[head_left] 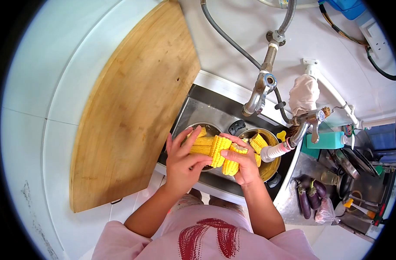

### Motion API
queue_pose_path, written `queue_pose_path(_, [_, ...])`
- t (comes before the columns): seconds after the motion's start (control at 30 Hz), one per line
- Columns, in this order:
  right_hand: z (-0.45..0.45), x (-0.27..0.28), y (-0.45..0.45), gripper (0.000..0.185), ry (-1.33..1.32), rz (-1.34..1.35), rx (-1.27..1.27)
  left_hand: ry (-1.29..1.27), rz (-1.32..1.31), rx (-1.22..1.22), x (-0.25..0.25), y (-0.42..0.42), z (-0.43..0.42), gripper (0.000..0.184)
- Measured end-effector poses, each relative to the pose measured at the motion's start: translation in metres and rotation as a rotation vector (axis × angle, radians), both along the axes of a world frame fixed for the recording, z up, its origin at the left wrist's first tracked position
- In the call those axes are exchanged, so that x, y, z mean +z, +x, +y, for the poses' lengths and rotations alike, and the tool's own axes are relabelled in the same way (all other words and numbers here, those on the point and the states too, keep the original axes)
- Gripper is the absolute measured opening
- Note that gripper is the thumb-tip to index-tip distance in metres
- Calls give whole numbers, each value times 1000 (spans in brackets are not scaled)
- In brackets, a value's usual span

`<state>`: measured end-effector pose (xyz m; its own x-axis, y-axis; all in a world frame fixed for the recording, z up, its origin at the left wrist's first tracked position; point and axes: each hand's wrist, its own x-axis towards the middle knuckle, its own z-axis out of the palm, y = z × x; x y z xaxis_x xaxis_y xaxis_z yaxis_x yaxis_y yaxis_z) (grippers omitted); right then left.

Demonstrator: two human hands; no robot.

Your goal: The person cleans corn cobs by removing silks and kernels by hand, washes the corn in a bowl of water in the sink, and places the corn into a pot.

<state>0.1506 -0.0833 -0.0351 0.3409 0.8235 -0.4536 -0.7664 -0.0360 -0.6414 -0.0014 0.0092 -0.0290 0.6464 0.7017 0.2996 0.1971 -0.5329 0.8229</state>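
Note:
My right hand (245, 165) is closed around a short piece of corn (230, 168), its cut end facing up. Against it, between my two hands, stands another thick piece of corn (218, 152), which the fingertips of both hands touch. My left hand (180, 156) is partly curled, thumb and fingers at the left side of that corn. More corn (201, 144) shows behind my left fingers, over a round metal bowl (214, 129) in the sink. To the right, a metal pot (272, 168) holds several corn pieces (258, 142), partly hidden by my right hand.
A big wooden board (133, 112) leans left of the sink (187, 108). Two taps, one chrome (259, 93) and one with a white hose end (276, 151), reach over it. Eggplants (310, 197), a teal bottle (326, 141) and pans (349, 162) are on the right counter.

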Motion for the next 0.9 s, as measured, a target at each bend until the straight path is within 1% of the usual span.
queue_pose_path(0.07, [0,1,-1,48,-17,83,-9,299,79,15,5,2,-5,8])
queue_pose_path(0.1, [0,0,0,48,-19,85,-10,297,82,14,9,3,-5,8])
queue_pose_path(0.17, [0,-1,0,48,-15,29,8,354,213,-69,14,6,-3,9])
queue_pose_path(0.2, [1,-1,1,48,-14,29,8,356,213,-70,14,8,-2,9])
queue_pose_path(0.27, [1,0,2,47,-30,-8,20,256,198,-77,12,12,-2,8])
queue_pose_path(0.3, [1,0,2,47,-30,-8,20,255,198,-78,9,12,-1,8])
queue_pose_path(0.37, [1,0,1,46,-23,2,45,95,33,15,3,12,3,10])
queue_pose_path(0.43, [1,-3,1,45,-29,0,38,112,-10,46,2,10,10,8])
queue_pose_path(0.5, [1,-4,1,45,-37,0,37,73,-46,25,2,6,14,6])
queue_pose_path(0.53, [1,-4,1,44,-56,8,12,33,-102,74,1,5,13,5])
queue_pose_path(0.57, [1,-5,1,43,-77,19,-12,28,-95,81,-4,-1,13,5])
queue_pose_path(0.63, [1,-18,1,42,-121,-19,-36,-47,182,50,-28,-23,17,3])
queue_pose_path(0.7, [0,-38,3,43,-149,75,-55,-87,227,71,-83,-52,19,6])
queue_pose_path(0.77, [0,-48,0,45,-187,72,-50,34,468,-110,-122,-83,16,11])
queue_pose_path(0.8, [0,-54,-3,46,-220,79,-53,-1,510,-204,-124,-94,14,16])
queue_pose_path(0.83, [0,-59,-5,47,-252,81,-58,-6,512,-201,-128,-101,10,16])
queue_pose_path(0.9, [-3,-68,-7,49,-261,100,-52,-58,555,-342,-135,-110,1,18])
